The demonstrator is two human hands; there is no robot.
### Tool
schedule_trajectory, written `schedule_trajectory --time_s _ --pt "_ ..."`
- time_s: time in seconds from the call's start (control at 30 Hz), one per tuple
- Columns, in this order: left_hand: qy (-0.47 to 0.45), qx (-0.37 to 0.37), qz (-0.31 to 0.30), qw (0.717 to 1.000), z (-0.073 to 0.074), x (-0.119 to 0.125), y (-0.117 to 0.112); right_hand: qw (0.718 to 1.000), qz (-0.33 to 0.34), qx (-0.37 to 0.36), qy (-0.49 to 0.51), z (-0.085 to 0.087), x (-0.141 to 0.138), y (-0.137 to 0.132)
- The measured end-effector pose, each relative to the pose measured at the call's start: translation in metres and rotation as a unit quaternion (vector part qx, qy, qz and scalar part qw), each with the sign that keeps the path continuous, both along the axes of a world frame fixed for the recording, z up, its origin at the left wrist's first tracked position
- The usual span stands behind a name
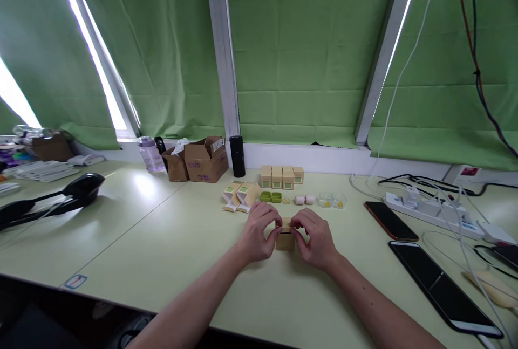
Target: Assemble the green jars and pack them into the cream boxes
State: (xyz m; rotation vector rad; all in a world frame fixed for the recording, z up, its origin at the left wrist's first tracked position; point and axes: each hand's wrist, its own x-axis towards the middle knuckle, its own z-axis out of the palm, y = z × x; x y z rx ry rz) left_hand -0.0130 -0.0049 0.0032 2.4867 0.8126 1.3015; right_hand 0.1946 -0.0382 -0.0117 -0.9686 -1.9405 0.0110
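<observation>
I get daylight burning white through gaps between the green blinds (pixel 299 52), far left, glare on the table (pixel 143 184), deep shadow near left, and stretched edges.

Wide green fabric blinds (pixel 299 57), lightly creased, hung across the far side. Straight pale-grey posts (pixel 223 41) stood between them. Bright white daylight (pixel 14 95) entered through narrow gaps at left and right. A low white wall strip (pixel 283 159) ran below. A pale yellow-green bench (pixel 162 252), smooth, glossy, seamed at left, carried a white glare patch (pixel 143 184). Deep shadow (pixel 36 311) lay beneath.
</observation>
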Motion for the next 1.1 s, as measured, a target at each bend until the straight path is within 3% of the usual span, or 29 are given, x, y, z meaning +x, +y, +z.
schedule_trajectory --time_s 0.9,1.1 --pt "0.023 0.037 -0.007 0.999 -0.0041 -0.0013 0.0018 0.999 0.017 0.004 -0.041 -0.0056 0.0025 0.0029" --pt "-0.022 0.059 -0.004 0.998 -0.0045 0.001 0.0014 0.998 0.038 0.035 -0.036 -0.0053 0.0052 0.0052"
